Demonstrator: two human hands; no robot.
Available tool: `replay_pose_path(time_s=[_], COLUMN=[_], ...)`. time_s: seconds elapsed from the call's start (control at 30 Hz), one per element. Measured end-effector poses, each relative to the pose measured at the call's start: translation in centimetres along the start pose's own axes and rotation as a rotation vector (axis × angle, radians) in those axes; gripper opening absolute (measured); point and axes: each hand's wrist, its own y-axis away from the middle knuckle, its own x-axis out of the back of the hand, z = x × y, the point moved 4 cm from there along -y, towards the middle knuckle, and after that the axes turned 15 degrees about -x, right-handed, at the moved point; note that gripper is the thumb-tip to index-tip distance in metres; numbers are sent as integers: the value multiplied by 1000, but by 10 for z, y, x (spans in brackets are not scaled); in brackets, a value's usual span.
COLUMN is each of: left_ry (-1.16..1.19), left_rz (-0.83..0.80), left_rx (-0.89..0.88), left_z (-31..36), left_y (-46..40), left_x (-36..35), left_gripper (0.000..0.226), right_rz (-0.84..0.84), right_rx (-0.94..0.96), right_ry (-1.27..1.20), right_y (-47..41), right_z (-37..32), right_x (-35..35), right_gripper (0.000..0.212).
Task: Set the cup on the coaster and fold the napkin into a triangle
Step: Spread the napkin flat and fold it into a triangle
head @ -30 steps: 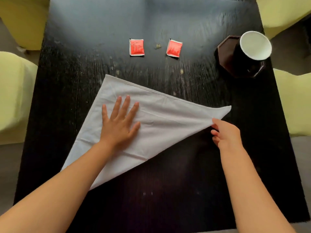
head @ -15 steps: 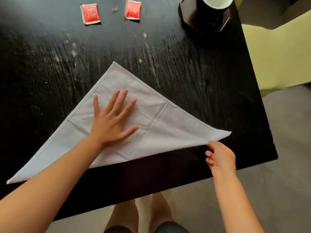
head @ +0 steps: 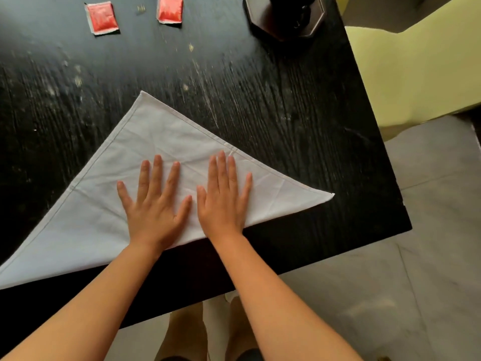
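Each hand (head: pixel 153 207) (head: pixel 223 201) lies flat on the napkin (head: pixel 86 222) (cup (head: pixel 291 6) cut off above).

One white napkin (head: pixel 161 162) lies on the dark surface (head: pixel 286 105), folded into a single triangle. Two hands rest flat on it: one left hand (head: pixel 153 201) and one right hand (head: pixel 223 196), each showing five straight fingers. Two red sachets sit near the far edge, a left sachet (head: pixel 102 18) and a right sachet (head: pixel 169 9), with one tiny object (head: pixel 140 9) between them, too small to identify. One dark eight-sided coaster (head: pixel 316 24) carries one dark cup (head: pixel 291 9), cut off by the top of the view. Two pale yellow-green chairs show at the right, a nearer chair (head: pixel 406 74) and a farther chair (head: pixel 338 3). Two bare legs (head: pixel 187 332) are visible below the surface edge.
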Motion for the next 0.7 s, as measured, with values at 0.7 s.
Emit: replay_pose_path(time_s=[0.7], left_ry=[44], left_rz=[155], left_rx=[-67], left_z=[131], left_y=[-34], left_x=[-5], left_gripper=[62], right_rz=[148], right_rx=[-143], right_ry=[165], right_y=[-19], right_z=[173], right_x=[37], right_gripper=[63])
